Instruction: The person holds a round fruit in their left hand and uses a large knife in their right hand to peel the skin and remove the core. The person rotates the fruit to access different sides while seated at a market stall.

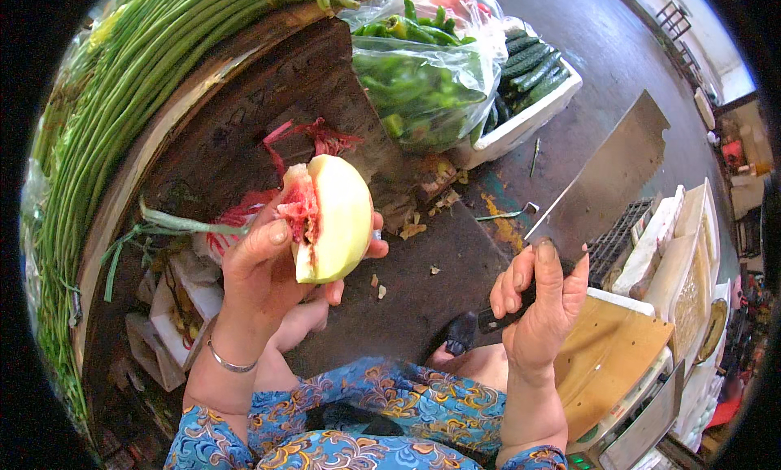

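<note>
My left hand (268,262) holds up a piece of pale, peeled fruit or vegetable (341,220), its outer side smooth and yellowish green. Ragged red pulp and a brownish patch show along its left side. My thumb lies at the red part, with fingertips coming round behind the piece. In my right hand (543,287) is the black handle of a broad kitchen cleaver (610,171). The cleaver's metal blade points up and to the right, apart from the piece. A silver bracelet circles my left wrist.
Long green bean-like stems (122,134) lie along the left on a wooden-edged surface. Ahead are a clear bag of green peppers (421,85) and a white foam box (531,128) of cucumbers. Scraps dot the dark floor (427,299). A wooden board (610,354) and black crate (622,232) stand right.
</note>
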Demonstrator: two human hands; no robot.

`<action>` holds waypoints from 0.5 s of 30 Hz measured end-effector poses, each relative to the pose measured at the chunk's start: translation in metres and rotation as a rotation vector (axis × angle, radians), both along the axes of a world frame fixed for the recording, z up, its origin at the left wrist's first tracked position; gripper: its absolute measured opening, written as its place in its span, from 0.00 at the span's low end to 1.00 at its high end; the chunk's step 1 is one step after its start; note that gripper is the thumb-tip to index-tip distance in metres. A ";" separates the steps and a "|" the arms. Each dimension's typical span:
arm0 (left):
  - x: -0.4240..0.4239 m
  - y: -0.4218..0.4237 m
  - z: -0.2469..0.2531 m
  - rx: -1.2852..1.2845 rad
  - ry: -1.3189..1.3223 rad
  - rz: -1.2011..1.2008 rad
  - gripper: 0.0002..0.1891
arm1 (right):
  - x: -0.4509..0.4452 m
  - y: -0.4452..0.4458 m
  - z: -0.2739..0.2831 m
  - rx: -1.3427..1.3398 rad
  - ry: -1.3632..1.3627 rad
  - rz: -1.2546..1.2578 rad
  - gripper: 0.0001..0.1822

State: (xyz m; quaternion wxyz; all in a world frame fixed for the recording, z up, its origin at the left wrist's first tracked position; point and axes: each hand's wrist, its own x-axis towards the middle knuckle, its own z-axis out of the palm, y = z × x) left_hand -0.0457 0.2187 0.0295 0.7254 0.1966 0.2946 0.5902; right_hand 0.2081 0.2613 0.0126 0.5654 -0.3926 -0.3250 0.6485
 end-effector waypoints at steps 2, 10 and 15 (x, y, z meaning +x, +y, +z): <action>0.001 0.003 0.002 -0.018 0.040 -0.003 0.39 | 0.002 0.004 -0.003 0.001 0.004 0.003 0.08; 0.007 0.013 0.006 -0.103 0.040 0.002 0.42 | 0.007 0.018 -0.006 -0.014 -0.002 -0.014 0.10; 0.006 0.018 0.004 -0.108 0.060 -0.007 0.43 | 0.013 0.023 -0.010 -0.008 -0.017 -0.005 0.09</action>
